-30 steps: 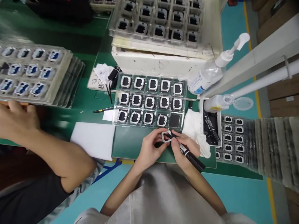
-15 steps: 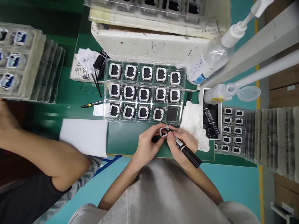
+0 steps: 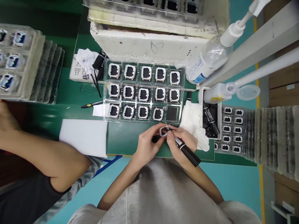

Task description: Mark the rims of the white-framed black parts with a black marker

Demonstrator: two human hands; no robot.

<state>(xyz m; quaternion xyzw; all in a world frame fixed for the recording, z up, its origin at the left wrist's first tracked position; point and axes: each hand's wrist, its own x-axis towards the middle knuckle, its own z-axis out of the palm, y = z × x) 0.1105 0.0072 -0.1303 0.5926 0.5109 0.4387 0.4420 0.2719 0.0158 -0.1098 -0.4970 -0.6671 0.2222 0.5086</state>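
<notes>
Between the fingertips of my left hand (image 3: pixel 148 141) is a small silver-white frame (image 3: pixel 163 132), shaped like a watch case with a dark inside. My right hand (image 3: pixel 182 141) grips a black marker pen (image 3: pixel 188 154), its tip end at the frame and its thick end pointing down to the right. The fingers hide the exact spot where the tip meets the frame. Just beyond my hands lies a clear plastic tray (image 3: pixel 183 107) with rows of similar frames (image 3: pixel 158 114). Its front right pocket (image 3: pixel 172 114) holds no frame.
To the right are a white cloth (image 3: pixel 191 121), a box of markers (image 3: pixel 211 119), a pump bottle (image 3: pixel 207 59) and stacked trays (image 3: pixel 268 137). Left lie a white foam sheet (image 3: pixel 83 137), a thin pen (image 3: pixel 91 104) and tweezers (image 3: pixel 95 82). A co-worker's arm (image 3: pixel 46 152) rests at far left.
Almost nothing differs. The marker and my right hand have shifted very slightly; both hands keep their hold, and the tray contents are the same.
</notes>
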